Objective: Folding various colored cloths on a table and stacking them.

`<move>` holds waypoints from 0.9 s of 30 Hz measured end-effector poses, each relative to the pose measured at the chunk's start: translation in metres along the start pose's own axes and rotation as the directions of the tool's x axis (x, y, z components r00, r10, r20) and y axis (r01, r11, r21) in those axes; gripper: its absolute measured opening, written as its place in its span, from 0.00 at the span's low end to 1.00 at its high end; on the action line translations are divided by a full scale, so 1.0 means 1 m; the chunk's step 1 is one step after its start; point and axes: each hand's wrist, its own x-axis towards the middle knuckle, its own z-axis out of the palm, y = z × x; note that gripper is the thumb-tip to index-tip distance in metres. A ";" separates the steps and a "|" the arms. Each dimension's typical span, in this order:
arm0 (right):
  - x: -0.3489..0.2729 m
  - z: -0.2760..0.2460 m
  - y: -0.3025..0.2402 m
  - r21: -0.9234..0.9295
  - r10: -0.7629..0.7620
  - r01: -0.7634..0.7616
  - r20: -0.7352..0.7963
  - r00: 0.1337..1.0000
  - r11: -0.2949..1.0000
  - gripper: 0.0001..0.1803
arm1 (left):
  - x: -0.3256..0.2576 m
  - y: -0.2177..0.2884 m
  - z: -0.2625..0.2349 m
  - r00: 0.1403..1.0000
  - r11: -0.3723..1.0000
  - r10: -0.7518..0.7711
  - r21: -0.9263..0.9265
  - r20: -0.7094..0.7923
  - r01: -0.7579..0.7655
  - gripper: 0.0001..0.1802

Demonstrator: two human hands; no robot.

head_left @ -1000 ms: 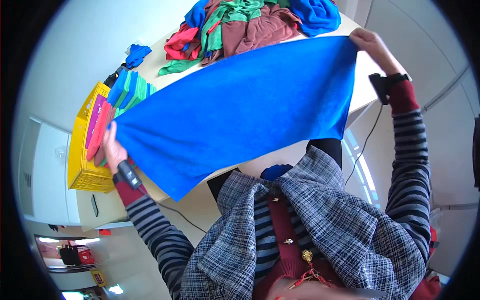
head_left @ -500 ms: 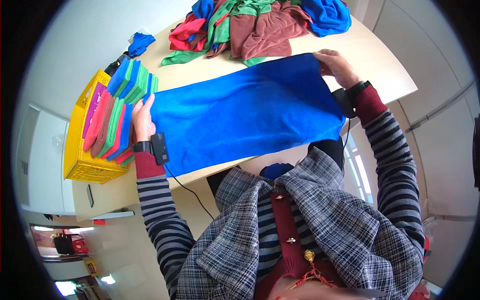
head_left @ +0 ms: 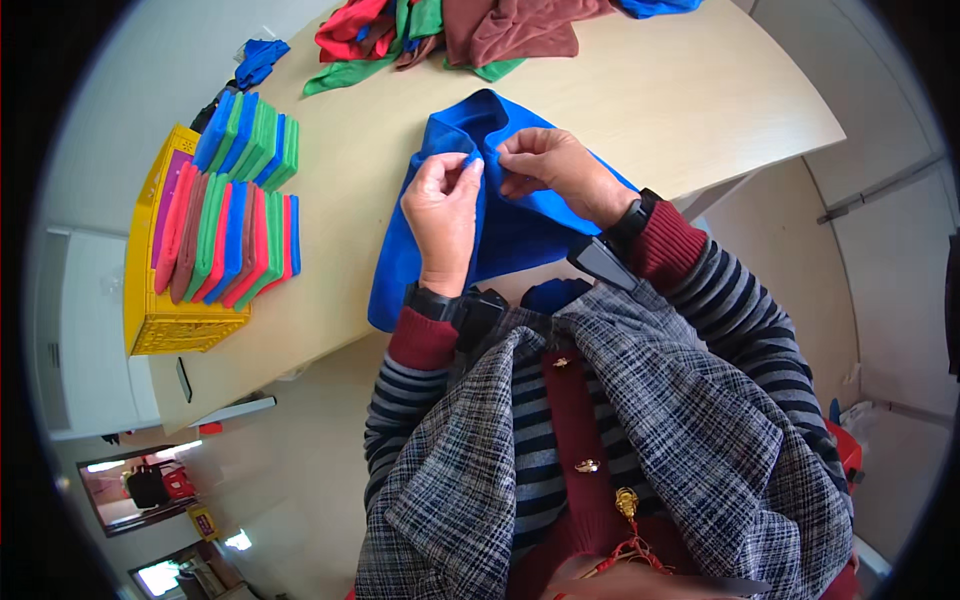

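Note:
A blue towel (head_left: 400, 265) hangs between my two hands over the table's near edge, its upper edge bent into a loop. My left hand (head_left: 442, 215) pinches one end of that edge between thumb and fingers. Close beside it, my right hand (head_left: 560, 170) grips the other end, so the two ends nearly meet. Part of the towel is hidden behind my hands and wrists.
Folded red, brown, green and blue cloths (head_left: 230, 235) stand in rows by a yellow crate (head_left: 185, 325) at the left. A heap of loose cloths (head_left: 510, 35) lies at the far side of the table (head_left: 690, 110). A dark flat object (head_left: 184, 380) rests near the left edge.
The towel was stretched wide between my hands. Both hands have come together in the middle, bringing its two ends close and folding the cloth into a loop.

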 end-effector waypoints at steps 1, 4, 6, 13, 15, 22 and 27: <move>-0.002 0.000 0.001 0.005 0.006 -0.006 -0.004 1.000 1.000 0.10 | -0.004 0.001 0.003 1.000 1.000 -0.007 0.001 0.005 0.007 0.04; -0.006 0.001 0.002 0.012 0.010 -0.010 -0.024 1.000 1.000 0.11 | -0.012 0.006 0.007 0.990 0.974 0.141 0.177 0.018 -0.142 0.05; -0.008 0.002 0.003 -0.001 0.010 -0.010 -0.031 0.999 1.000 0.10 | -0.016 0.007 0.007 0.983 0.961 0.180 0.209 0.030 -0.183 0.05; -0.010 0.007 -0.001 -0.091 0.013 -0.019 -0.065 0.998 0.996 0.10 | -0.022 0.010 0.006 0.942 0.886 0.327 0.321 0.079 -0.334 0.07; -0.011 0.008 0.000 -0.126 0.001 -0.009 -0.062 0.998 0.992 0.10 | -0.022 0.009 0.006 0.897 0.811 0.427 0.390 0.116 -0.436 0.07; -0.006 -0.002 0.009 -0.016 0.091 -0.091 -0.005 0.996 0.996 0.10 | -0.026 0.013 0.008 0.844 0.655 0.459 0.536 0.277 -0.532 0.07; -0.007 -0.018 0.022 0.107 0.123 -0.124 0.013 0.992 0.986 0.09 | 0.005 0.004 -0.001 0.889 0.809 0.284 0.408 0.359 -0.423 0.06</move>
